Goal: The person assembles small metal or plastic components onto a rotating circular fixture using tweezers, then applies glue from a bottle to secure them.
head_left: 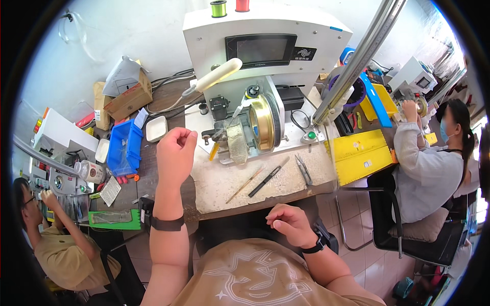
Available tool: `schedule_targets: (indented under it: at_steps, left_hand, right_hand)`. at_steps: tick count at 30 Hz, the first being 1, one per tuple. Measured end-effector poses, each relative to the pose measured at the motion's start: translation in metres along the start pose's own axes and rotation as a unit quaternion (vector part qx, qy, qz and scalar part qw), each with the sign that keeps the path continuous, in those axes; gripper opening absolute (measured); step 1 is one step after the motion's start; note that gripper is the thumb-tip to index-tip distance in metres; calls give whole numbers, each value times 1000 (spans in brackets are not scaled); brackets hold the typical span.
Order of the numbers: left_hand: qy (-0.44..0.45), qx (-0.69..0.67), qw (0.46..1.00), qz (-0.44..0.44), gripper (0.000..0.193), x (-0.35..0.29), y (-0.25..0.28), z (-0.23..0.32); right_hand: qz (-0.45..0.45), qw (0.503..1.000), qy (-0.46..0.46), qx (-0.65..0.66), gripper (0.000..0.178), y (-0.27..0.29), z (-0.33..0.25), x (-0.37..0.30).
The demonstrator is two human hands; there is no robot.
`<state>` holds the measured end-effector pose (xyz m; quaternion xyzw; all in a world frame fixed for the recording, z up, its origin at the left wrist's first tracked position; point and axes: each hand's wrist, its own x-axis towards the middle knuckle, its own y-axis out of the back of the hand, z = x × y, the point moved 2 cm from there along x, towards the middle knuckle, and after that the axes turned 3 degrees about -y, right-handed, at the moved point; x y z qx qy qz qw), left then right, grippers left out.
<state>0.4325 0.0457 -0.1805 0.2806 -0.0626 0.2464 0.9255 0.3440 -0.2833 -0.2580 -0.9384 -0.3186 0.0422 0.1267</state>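
My left hand [176, 153] is raised over the table's front left part, beside the white machine's wheel. Its fingers are curled in a pinch; anything between the fingertips is too small to make out. Lower and to the right, my right hand [292, 225] hovers before the table edge, fingers bent and thumb close to the index finger. A thin thing there, if any, does not show. Ahead stands a white bench machine [265, 25] with a dark screen [260, 49], a gold-coloured ring [263, 125] and a clear plastic-like wrap [237, 144] beside it.
On the stained work sheet [219, 188] lie a thin stick [246, 184], a black pen-like tool [268, 177] and thread snips [303, 170]. A blue bin [125, 148] and white dish [156, 129] stand left. A metal post [357, 61] and yellow board [360, 155] are right. People sit on both sides.
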Motion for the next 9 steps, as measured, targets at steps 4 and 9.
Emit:
schedule_targets:
  at_steps: [4, 9]
  left_hand:
    - [-6, 8, 1000, -5, 20, 3, -3, -6]
    - [58, -32, 994, -85, 18, 5, -6, -18]
  right_hand:
    - [0, 1000, 1, 0, 14, -1, 1, -1]
    - [-1, 1000, 7, -14, 15, 1, 2, -2]
